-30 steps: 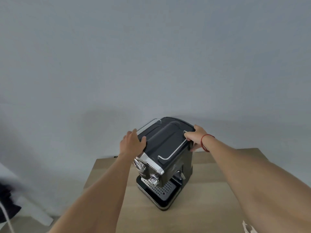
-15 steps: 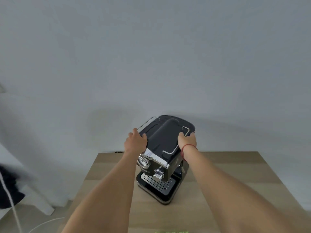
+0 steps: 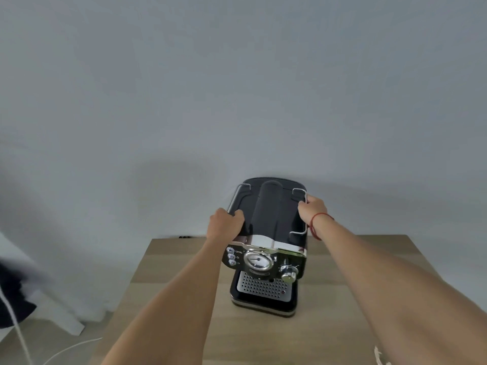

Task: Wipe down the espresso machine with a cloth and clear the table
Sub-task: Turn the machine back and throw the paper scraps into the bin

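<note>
A black and chrome espresso machine (image 3: 266, 233) stands on the wooden table (image 3: 342, 299), its dial and drip tray facing me. My left hand (image 3: 224, 223) grips the left edge of its top, thumb lying on the black lid. My right hand (image 3: 312, 208) grips the right edge by the chrome rail; a red string circles that wrist. A scrap of white cloth (image 3: 379, 355) shows at the bottom right edge.
The table stands against a plain grey wall (image 3: 237, 88). On the floor to the left lie a white cable (image 3: 71, 347), a dark bundle (image 3: 13, 299) and a white object (image 3: 68, 320).
The machine has turned from angled left to facing me squarely. Both hands stayed on its top sides and moved with it.
</note>
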`<action>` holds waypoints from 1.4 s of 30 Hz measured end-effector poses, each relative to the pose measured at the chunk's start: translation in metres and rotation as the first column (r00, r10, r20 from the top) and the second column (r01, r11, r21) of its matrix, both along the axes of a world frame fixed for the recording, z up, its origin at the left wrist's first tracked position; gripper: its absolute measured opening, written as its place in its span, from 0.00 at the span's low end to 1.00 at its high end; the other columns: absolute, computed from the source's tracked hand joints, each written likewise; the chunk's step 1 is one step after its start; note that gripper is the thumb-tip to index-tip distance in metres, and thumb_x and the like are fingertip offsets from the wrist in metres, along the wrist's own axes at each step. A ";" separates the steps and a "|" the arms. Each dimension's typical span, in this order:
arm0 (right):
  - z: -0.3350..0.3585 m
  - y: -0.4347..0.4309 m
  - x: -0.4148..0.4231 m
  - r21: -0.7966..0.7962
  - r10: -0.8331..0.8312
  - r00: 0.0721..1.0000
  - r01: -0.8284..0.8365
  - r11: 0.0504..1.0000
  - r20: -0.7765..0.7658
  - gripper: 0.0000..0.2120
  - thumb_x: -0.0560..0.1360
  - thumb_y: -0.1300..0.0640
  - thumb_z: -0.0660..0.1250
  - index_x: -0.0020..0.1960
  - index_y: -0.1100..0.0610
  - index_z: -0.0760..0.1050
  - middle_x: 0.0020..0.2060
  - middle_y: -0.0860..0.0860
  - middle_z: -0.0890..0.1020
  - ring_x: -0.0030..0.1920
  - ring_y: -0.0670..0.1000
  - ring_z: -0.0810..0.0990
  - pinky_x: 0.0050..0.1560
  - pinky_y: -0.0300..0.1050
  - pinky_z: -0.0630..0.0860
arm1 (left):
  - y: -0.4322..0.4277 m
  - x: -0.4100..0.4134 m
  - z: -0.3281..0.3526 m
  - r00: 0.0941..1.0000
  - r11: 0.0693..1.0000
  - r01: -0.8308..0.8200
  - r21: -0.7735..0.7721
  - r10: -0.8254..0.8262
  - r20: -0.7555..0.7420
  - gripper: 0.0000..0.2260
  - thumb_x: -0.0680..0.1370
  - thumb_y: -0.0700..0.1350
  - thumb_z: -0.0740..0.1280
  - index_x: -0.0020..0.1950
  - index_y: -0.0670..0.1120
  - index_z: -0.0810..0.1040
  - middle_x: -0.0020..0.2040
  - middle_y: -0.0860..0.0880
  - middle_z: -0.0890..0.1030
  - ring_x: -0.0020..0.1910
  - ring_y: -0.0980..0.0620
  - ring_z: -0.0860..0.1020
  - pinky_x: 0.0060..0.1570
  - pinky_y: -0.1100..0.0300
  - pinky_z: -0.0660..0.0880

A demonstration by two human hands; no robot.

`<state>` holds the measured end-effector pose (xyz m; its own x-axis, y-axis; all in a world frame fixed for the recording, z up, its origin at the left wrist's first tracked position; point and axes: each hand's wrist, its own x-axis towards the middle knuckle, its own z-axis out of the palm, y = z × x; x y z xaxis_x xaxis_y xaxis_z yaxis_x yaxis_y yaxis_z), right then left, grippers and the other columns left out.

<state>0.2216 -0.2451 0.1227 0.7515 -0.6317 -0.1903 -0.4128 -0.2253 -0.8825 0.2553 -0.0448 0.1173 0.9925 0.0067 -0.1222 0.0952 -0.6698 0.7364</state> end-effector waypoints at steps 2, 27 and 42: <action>0.001 -0.009 0.004 -0.017 0.005 1.000 -0.006 1.000 -0.009 0.16 0.76 0.65 0.57 0.31 0.54 0.65 0.30 0.50 0.69 0.39 0.54 0.68 0.35 0.42 0.64 | -0.009 -0.004 -0.005 0.999 0.990 -0.046 -0.135 0.049 0.020 0.10 0.76 0.48 0.60 0.41 0.41 0.71 0.37 0.47 0.74 0.33 0.49 0.72 0.36 0.58 0.69; -0.007 -0.015 -0.007 -0.339 -0.079 0.997 0.073 0.938 -0.003 0.22 0.81 0.58 0.56 0.28 0.53 0.59 0.36 0.54 0.73 0.40 0.57 0.70 0.41 0.43 0.65 | -0.039 -0.034 -0.014 0.968 0.956 -0.219 -0.196 0.238 0.077 0.14 0.76 0.44 0.52 0.30 0.45 0.66 0.33 0.45 0.74 0.36 0.43 0.72 0.38 0.56 0.68; -0.005 -0.017 -0.011 -0.287 0.002 1.000 -0.006 0.958 -0.011 0.20 0.81 0.54 0.52 0.30 0.54 0.61 0.31 0.52 0.70 0.40 0.56 0.70 0.42 0.43 0.65 | -0.043 -0.039 -0.011 0.970 0.950 -0.233 -0.206 0.242 0.017 0.14 0.76 0.47 0.52 0.33 0.44 0.69 0.35 0.46 0.74 0.36 0.44 0.71 0.40 0.54 0.70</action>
<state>0.2110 -0.2623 0.1175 0.7531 -0.6579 -0.0089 -0.4202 -0.4705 -0.7759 0.2167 -0.0875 0.1059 0.9694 0.2223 -0.1045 0.2003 -0.4691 0.8601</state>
